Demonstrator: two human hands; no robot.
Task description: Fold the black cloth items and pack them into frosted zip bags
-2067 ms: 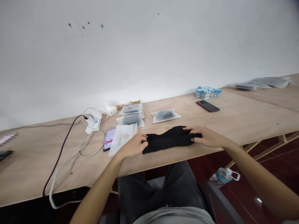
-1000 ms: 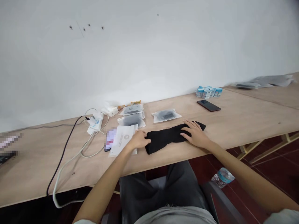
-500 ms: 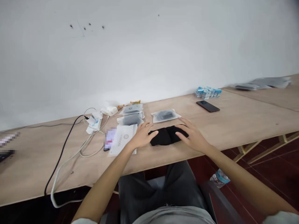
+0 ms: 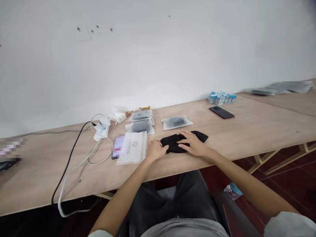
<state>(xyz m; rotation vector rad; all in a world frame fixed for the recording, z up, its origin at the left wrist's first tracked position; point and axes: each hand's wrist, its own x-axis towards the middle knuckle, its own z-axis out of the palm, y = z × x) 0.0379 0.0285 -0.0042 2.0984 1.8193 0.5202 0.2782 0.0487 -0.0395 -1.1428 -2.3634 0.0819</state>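
Observation:
A black folded cloth item [image 4: 171, 141] lies on the table in front of me; its exact kind does not show. My left hand [image 4: 156, 149] grips its left end, thumb on top and fingers curled around the edge. Across its middle rests my right hand [image 4: 194, 144], palm down with fingers stretched out. The cloth's pointed right end sticks out beyond that hand. To the left is a white printed pouch [image 4: 133, 148], partly over a phone [image 4: 118, 146] with a blurred screen. Behind the cloth lies a frosted pouch [image 4: 177, 122] with something dark inside.
More filled pouches [image 4: 140, 125] are stacked at the back left, near a power strip [image 4: 101, 131] with white and black cables. A dark phone [image 4: 221, 112] and small blue-white boxes [image 4: 222, 98] sit back right. A plastic bottle [image 4: 233, 191] is below the table edge.
My right hand has moved left onto the middle of the cloth, uncovering its pointed right end. My left hand has come down and closed on the left end.

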